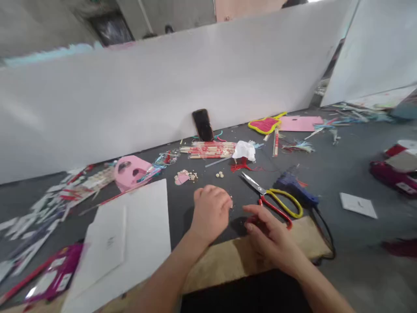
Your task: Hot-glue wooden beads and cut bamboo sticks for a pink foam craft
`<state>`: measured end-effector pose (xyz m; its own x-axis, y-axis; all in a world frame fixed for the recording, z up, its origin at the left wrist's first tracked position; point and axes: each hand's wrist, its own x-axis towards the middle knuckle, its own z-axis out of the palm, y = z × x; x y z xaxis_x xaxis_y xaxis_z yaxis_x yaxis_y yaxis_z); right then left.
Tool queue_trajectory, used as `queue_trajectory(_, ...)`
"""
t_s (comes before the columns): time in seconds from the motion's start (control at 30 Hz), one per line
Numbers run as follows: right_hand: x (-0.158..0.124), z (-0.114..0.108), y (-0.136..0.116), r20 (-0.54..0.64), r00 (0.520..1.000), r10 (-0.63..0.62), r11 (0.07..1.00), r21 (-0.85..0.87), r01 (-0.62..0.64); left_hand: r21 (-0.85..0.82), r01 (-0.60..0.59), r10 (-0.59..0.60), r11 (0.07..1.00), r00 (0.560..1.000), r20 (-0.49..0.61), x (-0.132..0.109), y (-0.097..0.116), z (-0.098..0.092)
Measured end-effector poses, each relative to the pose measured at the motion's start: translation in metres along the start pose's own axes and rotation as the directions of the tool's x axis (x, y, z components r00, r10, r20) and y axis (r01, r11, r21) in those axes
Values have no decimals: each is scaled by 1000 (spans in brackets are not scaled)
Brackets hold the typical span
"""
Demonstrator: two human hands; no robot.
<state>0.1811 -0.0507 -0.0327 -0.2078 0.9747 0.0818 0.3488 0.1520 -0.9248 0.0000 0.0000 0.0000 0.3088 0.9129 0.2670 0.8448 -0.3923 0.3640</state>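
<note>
"Curling over the dark tabletop [325, 176]: left hand [211, 211], one, back upward, fingers bent and lying together. Whether they clamp anything, cannot be told; the undersides are hidden."

"And its counterpart?"

"Right hand [270, 234], one, near the tan strip [221, 265] of the near edge. Thumb and forefinger tips apart, turned toward the left hand; the other fingers partly hidden."

"Nearest item to that hand?"

"Scissors [262, 190], one pair, lying just beyond it. One yellow handle, one red; blades pointing away and leftward."

"Nearest to the left?"

"Small pale pieces [220, 174], a little cluster, on the table beyond the fingers. A second heap [193, 176] lies left of it, beside a pink scrap [182, 177]."

"Remaining stock, left side?"

"White sheets [150, 217], overlapping; a pink cut-out [132, 170] with holes, behind them."

"Rear?"

"Phone [202, 124], propped against the white panel [146, 100]; wrapped sticks [210, 150], one bundle, in front; crumpled white paper [244, 151] at the bundle's right end."

"Right side?"

"Dark blue object [295, 189] with black cable [326, 230], just past the scissors; white card [358, 205], flat, farther right."
</note>
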Motion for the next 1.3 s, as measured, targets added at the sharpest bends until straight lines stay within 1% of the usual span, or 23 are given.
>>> queue_trajectory(0.1,0,-3,3,-69,997,24,1000,12,-24,-30,71,-71,997,997,8,6,-16,-6)
queue_trajectory(0.17,-1,-6,5,-121,992,34,999,14,-33,-18,97,-98,995,995,-12,7,-27,-10)
queue_trajectory(0.27,-4,-14,7,-218,975,30,1000,0,-30,84,143,-137,986,987,-81,6,-43,-16)
queue_trajectory(0.37,-10,-26,9,-279,960,18,995,-89,-44,182,206,-186,962,975,-122,2,-59,-22)
queue_trajectory(0.43,-15,-34,12,-292,956,12,984,-169,-64,211,208,-189,955,976,-106,-2,-69,-23)
queue_trajectory(0.5,-21,-40,16,-320,947,11,971,-223,-87,235,185,-174,954,983,-66,-6,-73,-22)
queue_trajectory(0.6,-30,-46,21,-368,930,6,960,-257,-108,216,149,-151,965,988,-4,-12,-69,-17)
queue_trajectory(0.73,-35,-51,26,-379,926,2,964,-245,-102,161,135,-147,978,987,70,-14,-48,-5)
queue_trajectory(0.87,-35,-52,30,-457,888,-46,978,-203,-54,151,158,-173,976,980,95,-5,-35,3)
queue_trajectory(1.0,-36,-51,35,-509,861,-23,998,-56,-7,135,142,-159,981,979,127,8,-33,8)
queue_trajectory(1.07,-37,-51,38,-521,853,-37,999,-44,16,160,132,-156,978,976,150,14,-31,12)
queue_trajectory(1.13,-39,-50,40,-522,849,-77,995,-93,33,189,123,-154,974,975,160,20,-28,17)
queue_trajectory(1.3,-39,-52,44,-492,844,-216,949,-308,63,226,107,-145,968,977,160,28,-21,25)
